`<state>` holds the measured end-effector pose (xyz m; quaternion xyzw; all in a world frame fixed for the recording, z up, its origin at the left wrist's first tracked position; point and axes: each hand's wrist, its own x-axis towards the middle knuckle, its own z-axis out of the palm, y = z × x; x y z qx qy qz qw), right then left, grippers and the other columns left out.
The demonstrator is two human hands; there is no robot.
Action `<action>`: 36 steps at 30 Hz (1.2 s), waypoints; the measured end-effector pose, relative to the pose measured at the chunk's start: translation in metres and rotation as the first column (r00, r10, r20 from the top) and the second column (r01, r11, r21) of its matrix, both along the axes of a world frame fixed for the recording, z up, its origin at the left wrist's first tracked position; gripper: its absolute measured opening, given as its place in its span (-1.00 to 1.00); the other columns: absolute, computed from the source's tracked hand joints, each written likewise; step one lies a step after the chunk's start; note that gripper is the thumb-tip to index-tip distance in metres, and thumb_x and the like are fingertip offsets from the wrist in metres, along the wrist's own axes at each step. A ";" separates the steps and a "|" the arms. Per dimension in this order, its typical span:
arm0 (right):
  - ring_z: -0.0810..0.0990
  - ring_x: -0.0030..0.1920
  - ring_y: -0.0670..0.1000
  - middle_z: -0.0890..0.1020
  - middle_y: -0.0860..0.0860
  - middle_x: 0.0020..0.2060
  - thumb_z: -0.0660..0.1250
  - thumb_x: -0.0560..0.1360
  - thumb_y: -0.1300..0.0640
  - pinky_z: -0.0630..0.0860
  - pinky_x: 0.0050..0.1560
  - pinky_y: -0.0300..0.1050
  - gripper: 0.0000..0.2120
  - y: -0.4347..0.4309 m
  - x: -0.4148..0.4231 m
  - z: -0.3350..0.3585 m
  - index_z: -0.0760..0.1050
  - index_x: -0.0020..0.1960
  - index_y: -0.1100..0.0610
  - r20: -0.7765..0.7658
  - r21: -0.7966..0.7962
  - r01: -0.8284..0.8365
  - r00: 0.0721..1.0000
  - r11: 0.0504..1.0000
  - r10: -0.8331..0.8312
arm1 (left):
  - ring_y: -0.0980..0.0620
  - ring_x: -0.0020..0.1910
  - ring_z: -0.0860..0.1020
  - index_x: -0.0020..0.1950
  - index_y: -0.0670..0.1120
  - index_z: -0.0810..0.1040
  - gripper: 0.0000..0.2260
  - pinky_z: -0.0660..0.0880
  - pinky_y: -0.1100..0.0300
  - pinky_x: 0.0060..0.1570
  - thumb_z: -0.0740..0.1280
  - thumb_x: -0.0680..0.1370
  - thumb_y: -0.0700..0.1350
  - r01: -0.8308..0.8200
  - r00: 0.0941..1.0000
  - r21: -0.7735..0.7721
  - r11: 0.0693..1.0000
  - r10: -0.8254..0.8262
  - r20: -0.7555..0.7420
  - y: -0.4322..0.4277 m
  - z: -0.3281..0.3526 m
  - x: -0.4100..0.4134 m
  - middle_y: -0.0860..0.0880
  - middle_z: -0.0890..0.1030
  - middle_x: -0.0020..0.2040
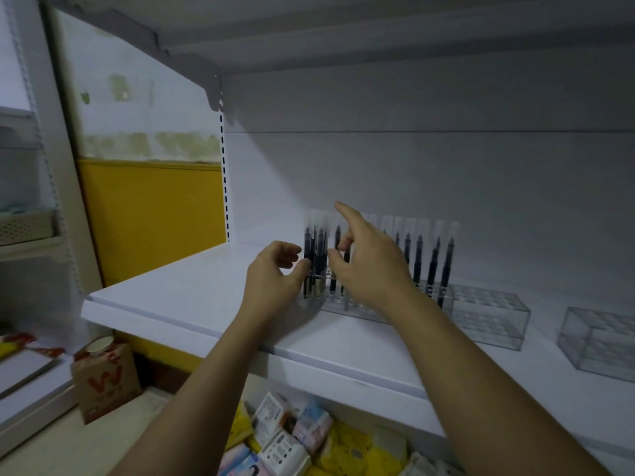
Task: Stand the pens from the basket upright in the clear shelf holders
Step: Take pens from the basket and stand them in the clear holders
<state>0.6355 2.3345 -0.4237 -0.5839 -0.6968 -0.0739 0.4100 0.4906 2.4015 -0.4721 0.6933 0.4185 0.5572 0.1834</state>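
Observation:
A long clear holder [364,309] stands on the white shelf [178,293], with several dark pens with clear caps [418,262] upright in its back row. At its left end my left hand [275,273] grips a tight bundle of the same pens [314,259] between thumb and curled fingers. The bundle's lower ends are at the holder. My right hand [369,262] is just right of the bundle, index finger raised. Its thumb and curled fingers pinch a single pen [337,237] standing over the holder's holes. The pen's middle is hidden by the hand.
Two more clear holders [491,314] [598,341] with no pens stand further right on the shelf. A beige mesh basket [24,228] sits on a side shelf at the far left. Below are packaged goods [285,438] and a cardboard box [106,376].

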 end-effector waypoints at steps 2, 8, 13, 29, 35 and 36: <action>0.48 -0.12 -0.12 0.49 -0.10 0.09 0.31 0.55 0.05 0.52 0.00 -0.12 -0.35 -0.013 0.001 0.000 0.10 0.55 -0.11 0.000 0.033 0.009 1.000 0.999 -0.009 | 0.10 -0.01 0.54 0.13 -0.05 0.53 -0.79 0.43 0.37 -0.12 0.41 0.52 -0.06 -0.050 0.999 0.010 0.999 0.050 -0.015 -0.012 -0.002 -0.003 0.04 0.59 0.03; 0.36 0.27 -0.18 0.41 -0.12 0.32 0.35 0.54 0.05 0.34 0.27 -0.23 -0.43 -0.089 -0.007 -0.045 0.25 0.49 -0.08 -0.025 0.122 -0.064 0.997 0.990 0.067 | 0.09 0.05 0.47 0.13 -0.03 0.53 -0.79 0.43 0.24 -0.04 0.39 0.51 -0.08 -0.066 0.986 0.193 0.979 0.093 -0.137 -0.079 -0.022 -0.011 0.06 0.54 0.05; 0.47 0.16 -0.20 0.49 -0.16 0.15 0.36 0.48 0.07 0.42 0.17 -0.34 -0.57 -0.154 -0.004 -0.095 0.44 0.34 -0.05 -0.111 0.243 -0.077 0.988 0.967 0.106 | 0.17 0.02 0.46 0.09 -0.04 0.54 -0.77 0.34 0.43 -0.09 0.29 0.51 0.04 0.075 0.985 0.289 0.955 -0.026 -0.168 -0.146 -0.053 -0.008 0.08 0.54 0.00; 0.50 0.18 -0.02 0.50 -0.04 0.19 0.37 0.51 0.06 0.44 0.11 -0.17 -0.62 -0.259 0.065 -0.399 0.46 0.31 0.02 -0.146 -0.726 0.110 0.940 0.678 -0.308 | 0.06 0.19 0.44 0.25 -0.01 0.48 -0.68 0.44 0.12 0.11 0.37 0.53 0.03 0.180 0.787 -0.585 0.791 -0.472 -0.396 -0.243 -0.346 0.049 0.03 0.52 0.17; 0.54 0.14 0.08 0.55 0.05 0.14 0.35 0.50 0.07 0.51 0.13 -0.07 -0.69 -0.281 0.067 -0.485 0.49 0.22 0.11 -0.121 -0.926 0.017 0.932 0.376 -0.340 | -0.13 0.02 0.57 0.07 -0.17 0.50 -0.76 0.49 0.11 -0.05 0.37 0.52 -0.04 0.032 0.693 -0.843 0.536 -0.620 -0.368 -0.278 -0.441 0.058 -0.17 0.60 0.01; 0.51 0.22 0.07 0.52 0.05 0.22 0.35 0.52 0.06 0.47 0.18 -0.12 -0.61 -0.285 0.069 -0.497 0.45 0.31 0.10 -0.129 -0.948 -0.012 0.927 0.317 -0.353 | -0.13 0.04 0.56 0.11 -0.18 0.49 -0.75 0.47 0.11 -0.05 0.36 0.53 -0.05 -0.007 0.686 -0.873 0.488 -0.633 -0.359 -0.285 -0.453 0.053 -0.17 0.60 0.04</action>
